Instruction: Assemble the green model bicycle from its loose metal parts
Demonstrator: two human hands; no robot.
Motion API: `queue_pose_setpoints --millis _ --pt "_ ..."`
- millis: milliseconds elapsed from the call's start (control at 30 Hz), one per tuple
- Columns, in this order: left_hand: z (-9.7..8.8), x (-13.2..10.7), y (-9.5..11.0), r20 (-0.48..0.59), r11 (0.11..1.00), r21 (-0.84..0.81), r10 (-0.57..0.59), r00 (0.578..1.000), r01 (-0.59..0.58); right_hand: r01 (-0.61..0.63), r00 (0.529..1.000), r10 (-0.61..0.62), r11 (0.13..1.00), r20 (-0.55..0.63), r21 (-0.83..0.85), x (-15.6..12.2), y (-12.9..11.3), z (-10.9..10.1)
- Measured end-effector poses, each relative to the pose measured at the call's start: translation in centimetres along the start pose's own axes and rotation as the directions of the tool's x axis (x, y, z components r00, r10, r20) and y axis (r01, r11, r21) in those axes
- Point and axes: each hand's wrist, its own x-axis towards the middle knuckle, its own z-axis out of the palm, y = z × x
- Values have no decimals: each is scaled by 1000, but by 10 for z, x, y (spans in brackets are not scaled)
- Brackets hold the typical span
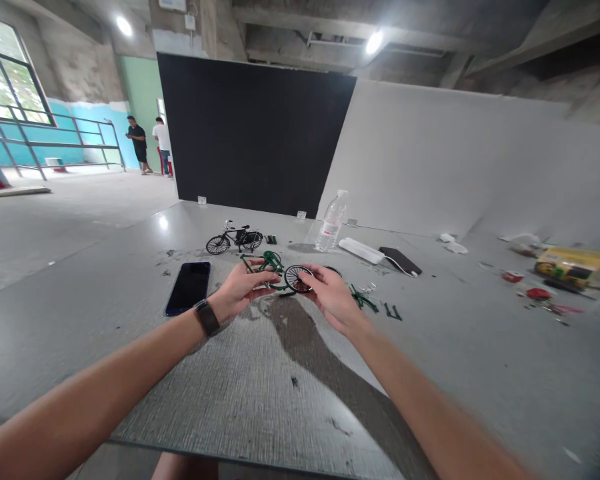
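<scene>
Both hands meet over the middle of the grey table (280, 387). My left hand (243, 288), with a dark watch on its wrist, pinches the green frame (266, 262) of a small model bicycle. My right hand (330, 293) has its fingers closed on a black spoked wheel (297, 278) that sits against that frame. Loose green parts (364, 299) lie on the table just right of my right hand. A finished black model bicycle (235, 239) stands upright farther back.
A dark phone (189, 287) lies flat left of my left hand. A clear water bottle (332, 221), a white roll (361, 250) and a black pad (400, 261) are behind. A yellow box (573, 265) and small red bits sit far right. Two people (150, 143) stand far off.
</scene>
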Motion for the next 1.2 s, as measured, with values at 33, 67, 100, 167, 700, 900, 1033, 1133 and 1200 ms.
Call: queue_pose_setpoints --millis 33,67,100,167,700,900,1033,1133,1200 --pt "0 0 0 -4 1000 -1 2 1000 -2 8 1000 -8 1000 -15 -3 1 1 0" --pt "1 0 0 -9 1000 -4 4 1000 -4 9 1000 -9 1000 -27 -1 2 1 -1" --pt "1 -1 1 -16 1000 -8 5 1000 -5 4 999 -4 1000 -36 4 4 2 -3" --pt "1 -1 3 -32 1000 -12 2 999 -2 -16 999 16 1000 -44 -9 6 0 -10" --pt "-1 -1 3 61 997 44 -63 996 60 311 947 -158 677 280 -668 4 7 -27" --pt "1 -5 1 92 994 73 -93 991 87 474 863 -459 597 210 -647 -4 -15 -15" --pt "2 -7 -2 149 992 98 -96 984 82 590 789 -539 530 295 -610 -11 -21 -4" --pt "4 -8 -2 128 991 102 -97 987 85 607 777 -548 521 309 -601 -12 -18 0" --pt "5 -9 -2 129 991 107 -97 987 84 597 785 -546 541 293 -593 -12 -17 1"
